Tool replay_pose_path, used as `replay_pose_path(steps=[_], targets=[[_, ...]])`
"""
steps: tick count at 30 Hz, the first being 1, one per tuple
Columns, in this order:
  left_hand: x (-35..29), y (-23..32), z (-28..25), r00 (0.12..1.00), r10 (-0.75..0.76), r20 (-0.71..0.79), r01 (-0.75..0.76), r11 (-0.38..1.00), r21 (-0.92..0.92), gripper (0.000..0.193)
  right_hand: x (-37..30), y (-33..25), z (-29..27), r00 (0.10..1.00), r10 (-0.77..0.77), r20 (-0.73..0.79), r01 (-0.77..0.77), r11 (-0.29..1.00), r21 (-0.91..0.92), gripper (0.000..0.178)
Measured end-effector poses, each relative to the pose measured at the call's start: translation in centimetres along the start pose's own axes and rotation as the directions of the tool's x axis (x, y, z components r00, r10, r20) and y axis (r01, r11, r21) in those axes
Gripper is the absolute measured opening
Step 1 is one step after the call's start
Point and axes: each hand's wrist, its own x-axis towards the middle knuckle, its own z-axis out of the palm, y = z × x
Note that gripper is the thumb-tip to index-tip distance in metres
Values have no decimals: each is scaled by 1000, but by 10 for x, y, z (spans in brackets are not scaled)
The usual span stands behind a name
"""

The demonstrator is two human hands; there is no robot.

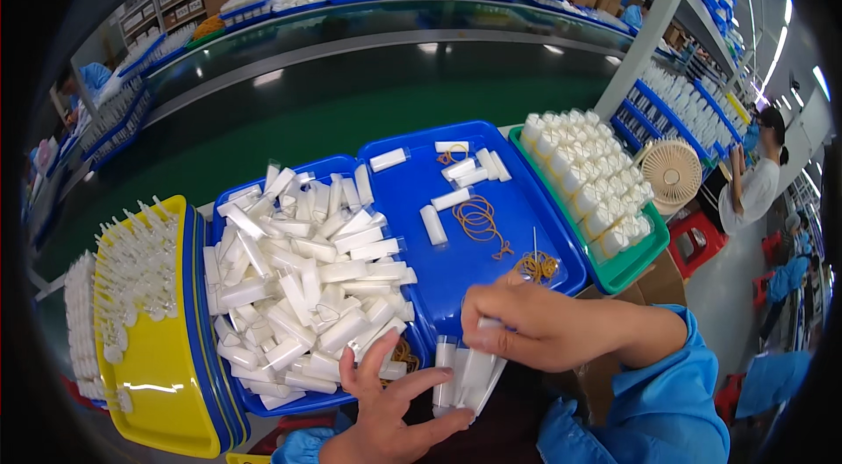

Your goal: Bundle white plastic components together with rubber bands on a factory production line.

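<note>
The right hand [526, 324] is closed over the top of a small bundle of white packets [465, 376] — fingers curled down on their upper ends, just in front of the blue tray [526, 227]. The left hand [386, 416] lies below and to the left, fingers spread open, fingertips touching the bundle's lower edge. Orange rubber bands [478, 218] lie on the tray, beyond the right hand.
</note>
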Motion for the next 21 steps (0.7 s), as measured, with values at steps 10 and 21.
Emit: replay_pose_path(steps=[10, 21], targets=[[-9, -4, 3, 964, -113, 240, 208, 883, -421, 96, -42, 2, 45, 904, -401, -147, 393, 916, -78, 10], [6, 3, 15, 696, -206, 688, 718, 173, -674, 30, -7, 63, 27, 736, -408, -539, 284, 910, -301, 21]])
